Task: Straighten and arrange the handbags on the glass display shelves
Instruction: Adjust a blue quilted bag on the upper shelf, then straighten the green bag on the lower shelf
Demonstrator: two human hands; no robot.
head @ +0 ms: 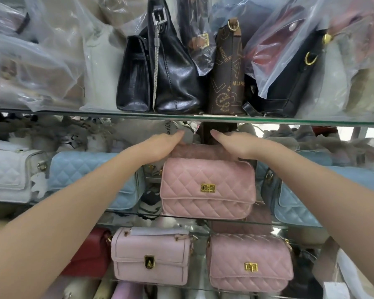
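A pink quilted handbag [207, 186] with a gold turn clasp stands upright on the middle glass shelf [268, 223]. My left hand [164, 145] holds its top left corner and my right hand [231, 145] holds its top right corner. Both thumbs point up and inward, and the fingers are hidden behind the bag's top. A light blue quilted bag [91, 175] stands to its left, with another blue bag [300, 203] to its right. A white quilted bag [9, 173] is at the far left.
The upper glass shelf [95, 114] carries black leather bags [171, 72], a brown patterned bag [227, 78] and several plastic-wrapped bags. The shelf below holds a pale pink bag [151, 255], a pink quilted bag [248, 262] and a red bag [89, 253].
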